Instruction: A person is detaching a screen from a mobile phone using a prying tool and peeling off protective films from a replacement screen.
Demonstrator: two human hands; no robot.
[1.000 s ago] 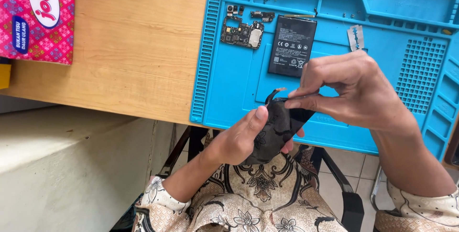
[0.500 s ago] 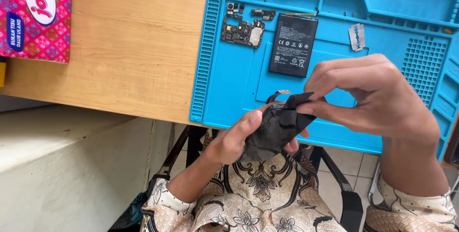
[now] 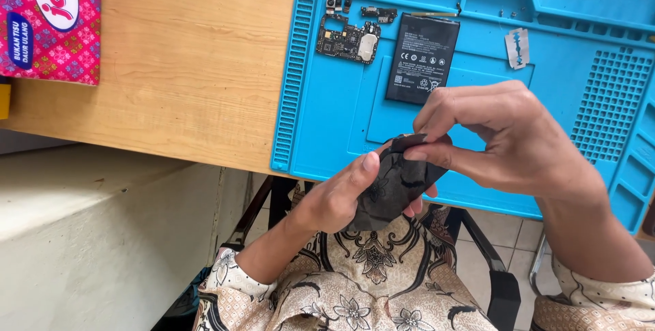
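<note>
Seen from above at the front edge of a wooden bench (image 3: 184,65): dark crumpled sheet (image 3: 396,184) held between two bare hands, just over the near rim of a blue mat (image 3: 327,119). Left hand (image 3: 341,198) cupped under and around the sheet, thumb pressed on its upper face, grip closed on it. Right hand (image 3: 505,137) arched over from the right, thumb and forefinger pinched on a folded-up flap at the sheet's top edge, grip likewise clenched on the sheet. Sheet held clear of the mat, partly above the lap.

Farther back on the mat, well apart from the hands: a black battery (image 3: 421,58) lying flat, label up; just left of it a circuit board (image 3: 348,39); above that, small camera parts (image 3: 339,4) and a thin connector strip (image 3: 379,12). To the right of the battery, a razor blade (image 3: 517,48) lying alone. Tiny screws scattered in the mat's upper trays, too small to count. Raised grid of cells along the mat's right side.

At the bench's far left corner, a pink patterned tissue box (image 3: 51,21), cut off by the frame. Below the bench, patterned sleeves and shirt, black chair arms (image 3: 501,283) and pale floor tiles.
</note>
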